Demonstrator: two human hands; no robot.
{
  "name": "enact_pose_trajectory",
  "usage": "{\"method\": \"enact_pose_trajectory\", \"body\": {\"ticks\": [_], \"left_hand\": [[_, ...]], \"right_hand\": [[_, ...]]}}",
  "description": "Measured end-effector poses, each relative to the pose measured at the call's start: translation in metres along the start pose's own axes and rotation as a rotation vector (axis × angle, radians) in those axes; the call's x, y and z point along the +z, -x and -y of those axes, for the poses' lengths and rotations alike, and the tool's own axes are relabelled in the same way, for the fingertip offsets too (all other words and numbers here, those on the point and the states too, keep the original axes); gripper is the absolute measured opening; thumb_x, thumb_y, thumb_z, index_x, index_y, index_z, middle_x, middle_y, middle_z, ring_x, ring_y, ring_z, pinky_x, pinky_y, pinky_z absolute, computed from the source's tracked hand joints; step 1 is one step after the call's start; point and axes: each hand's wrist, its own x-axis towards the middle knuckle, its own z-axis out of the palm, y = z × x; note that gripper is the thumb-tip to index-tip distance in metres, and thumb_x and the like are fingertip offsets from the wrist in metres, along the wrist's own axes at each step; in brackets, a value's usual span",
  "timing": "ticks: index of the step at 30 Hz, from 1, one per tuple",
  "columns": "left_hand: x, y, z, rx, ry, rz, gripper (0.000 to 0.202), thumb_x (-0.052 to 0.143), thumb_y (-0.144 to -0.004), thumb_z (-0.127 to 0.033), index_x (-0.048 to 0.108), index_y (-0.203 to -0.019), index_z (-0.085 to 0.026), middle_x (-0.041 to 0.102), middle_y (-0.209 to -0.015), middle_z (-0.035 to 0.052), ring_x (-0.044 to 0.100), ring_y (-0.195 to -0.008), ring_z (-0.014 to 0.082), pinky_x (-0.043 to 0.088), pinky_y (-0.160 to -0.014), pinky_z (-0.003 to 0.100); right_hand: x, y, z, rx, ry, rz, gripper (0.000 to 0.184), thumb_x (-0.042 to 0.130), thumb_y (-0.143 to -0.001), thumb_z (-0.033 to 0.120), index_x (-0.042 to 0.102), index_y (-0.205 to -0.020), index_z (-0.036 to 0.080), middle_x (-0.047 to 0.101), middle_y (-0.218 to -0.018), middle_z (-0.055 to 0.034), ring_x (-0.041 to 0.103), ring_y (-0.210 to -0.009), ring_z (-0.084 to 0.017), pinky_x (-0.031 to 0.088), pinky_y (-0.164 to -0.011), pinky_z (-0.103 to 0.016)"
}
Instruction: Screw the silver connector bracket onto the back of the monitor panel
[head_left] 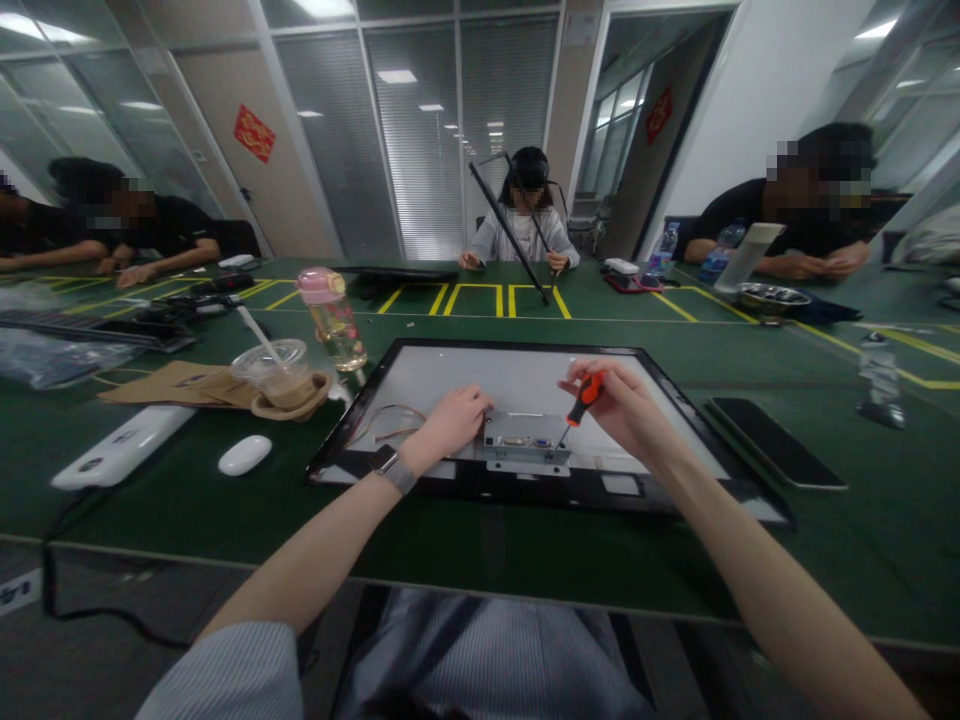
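Note:
A display panel (600,358) with a black frame and a pale back lies flat on the green table in front of me. On its near edge stands a metal port bracket (517,455) with connectors, one of them blue. My left hand (455,425) is closed at the bracket's left end, its fingertips partly hidden. An orange and black screwdriver (583,400) is held in my right hand (619,395). Its shaft slants down to the left, and the tip meets the bracket beside the blue connector. Thin cables (390,420) lie on the panel, left of my left hand.
To the left are a lidded plastic cup (274,370), a pink-capped bottle (334,320), a white mouse (245,455) and a white power strip (124,445). A dark phone (776,440) lies right of the panel. Across the table, a person (525,225) holds a thin dark frame.

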Motion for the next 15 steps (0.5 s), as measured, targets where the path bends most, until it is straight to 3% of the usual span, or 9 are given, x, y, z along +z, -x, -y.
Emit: {"method": "enact_pose_trajectory", "body": {"ticks": [2,7,10,15], "left_hand": [[-0.001,0.0,0.0,-0.001,0.008,0.003,0.033,0.039,-0.1,-0.012,0.067,-0.117,-0.017,0.063,-0.11,0.0095,0.063,-0.1,0.0221,0.05,-0.092,0.036],[0.002,0.0,0.002,0.013,0.021,-0.011,0.031,0.04,-0.1,-0.012,0.066,-0.117,-0.017,0.063,-0.112,0.009,0.062,-0.101,0.0217,0.05,-0.093,0.036],[0.002,0.0,0.003,0.014,0.027,-0.009,0.031,0.04,-0.101,-0.013,0.066,-0.117,-0.018,0.063,-0.112,0.0088,0.062,-0.101,0.0217,0.05,-0.091,0.036],[0.002,0.001,0.002,0.015,0.028,-0.01,0.031,0.04,-0.1,-0.012,0.066,-0.116,-0.017,0.063,-0.111,0.0089,0.062,-0.101,0.0218,0.05,-0.092,0.036]], "right_hand": [[-0.002,0.0,0.0,-0.009,0.022,0.002,0.019,0.085,-0.076,0.049,0.076,-0.077,0.033,0.069,-0.089,0.0022,0.065,-0.086,-0.017,0.05,-0.104,-0.047],[0.003,0.002,0.003,0.029,-0.015,0.058,0.022,0.08,-0.081,0.051,0.075,-0.094,0.034,0.067,-0.078,0.0027,0.064,-0.076,-0.017,0.05,-0.104,-0.048],[0.01,0.003,0.005,0.024,-0.043,0.088,0.022,0.076,-0.084,0.054,0.072,-0.085,0.032,0.064,-0.074,0.0035,0.061,-0.072,-0.017,0.05,-0.103,-0.049],[0.01,0.002,0.003,0.002,0.024,0.022,0.03,0.083,-0.075,0.055,0.067,-0.069,0.03,0.061,-0.069,0.0032,0.058,-0.071,-0.018,0.047,-0.104,-0.054]]}}
